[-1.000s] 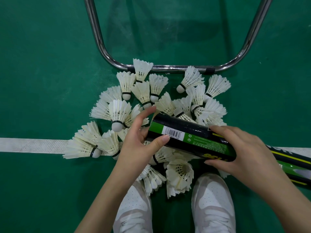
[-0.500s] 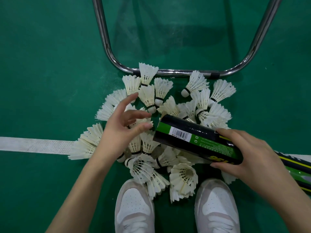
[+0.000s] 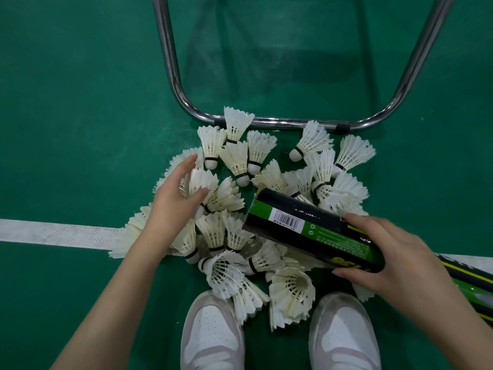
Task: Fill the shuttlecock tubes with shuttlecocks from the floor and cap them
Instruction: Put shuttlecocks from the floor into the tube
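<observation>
A person's right hand (image 3: 394, 263) has its grip wrapped around a black-and-green shuttlecock tube (image 3: 312, 231), holding it tilted above the floor (image 3: 80, 102), its open mouth toward the left hand (image 3: 173, 198). That hand reaches into a heap of white feather shuttlecocks (image 3: 253, 204), fingers partly curled on one shuttlecock (image 3: 202, 182) at the pile's left side; whether they have closed on it cannot be told. The pile spreads across a white court line (image 3: 53, 232) on green flooring, just ahead of 2 white sneakers (image 3: 213, 332). More tubes (image 3: 472, 284) lie at the right edge, behind the wrist. A chrome tube frame (image 3: 280, 124) curves beyond the shuttlecocks.
</observation>
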`<state>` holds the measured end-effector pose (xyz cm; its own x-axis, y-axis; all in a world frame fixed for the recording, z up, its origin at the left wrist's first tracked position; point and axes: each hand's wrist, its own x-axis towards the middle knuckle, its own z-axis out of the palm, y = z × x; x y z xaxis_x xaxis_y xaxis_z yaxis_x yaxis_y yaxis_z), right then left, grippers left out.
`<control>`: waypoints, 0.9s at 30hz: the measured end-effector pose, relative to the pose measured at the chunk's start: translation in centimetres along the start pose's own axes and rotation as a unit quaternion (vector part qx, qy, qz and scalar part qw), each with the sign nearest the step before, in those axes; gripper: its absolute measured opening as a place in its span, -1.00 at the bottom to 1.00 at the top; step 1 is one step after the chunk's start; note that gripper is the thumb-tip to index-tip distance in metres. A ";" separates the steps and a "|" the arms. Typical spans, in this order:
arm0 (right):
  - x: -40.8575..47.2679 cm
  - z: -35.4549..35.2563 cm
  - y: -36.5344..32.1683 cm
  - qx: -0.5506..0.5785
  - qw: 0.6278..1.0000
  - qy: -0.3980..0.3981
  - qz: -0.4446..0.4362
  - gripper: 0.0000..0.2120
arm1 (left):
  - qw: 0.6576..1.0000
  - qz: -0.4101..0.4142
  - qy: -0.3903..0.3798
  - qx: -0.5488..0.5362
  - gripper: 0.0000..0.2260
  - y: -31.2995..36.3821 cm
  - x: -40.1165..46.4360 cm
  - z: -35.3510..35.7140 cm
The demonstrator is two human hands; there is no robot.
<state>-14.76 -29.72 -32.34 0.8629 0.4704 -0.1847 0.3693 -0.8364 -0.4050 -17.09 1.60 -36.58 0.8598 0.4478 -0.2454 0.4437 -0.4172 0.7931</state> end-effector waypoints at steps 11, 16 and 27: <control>-0.2 0.0 0.1 0.004 1.000 -0.006 0.006 -0.31 | 0.995 -0.016 0.078 -0.054 -0.68 0.6 -0.6 -1.4; -0.2 0.0 0.0 0.003 1.000 -0.006 0.005 -0.31 | 0.992 -0.005 0.093 -0.086 -0.71 1.8 -1.0 -2.2; -0.2 0.1 -0.2 0.006 1.000 -0.008 0.004 -0.30 | 0.956 -0.057 0.065 -0.279 -0.73 4.6 -3.4 -0.7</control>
<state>-15.05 -29.67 -32.31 0.8597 0.4689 -0.2026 0.3586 -0.8365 -0.4144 -18.18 -1.23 -31.72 0.7593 0.5750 -0.3049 0.2970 0.1106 0.9484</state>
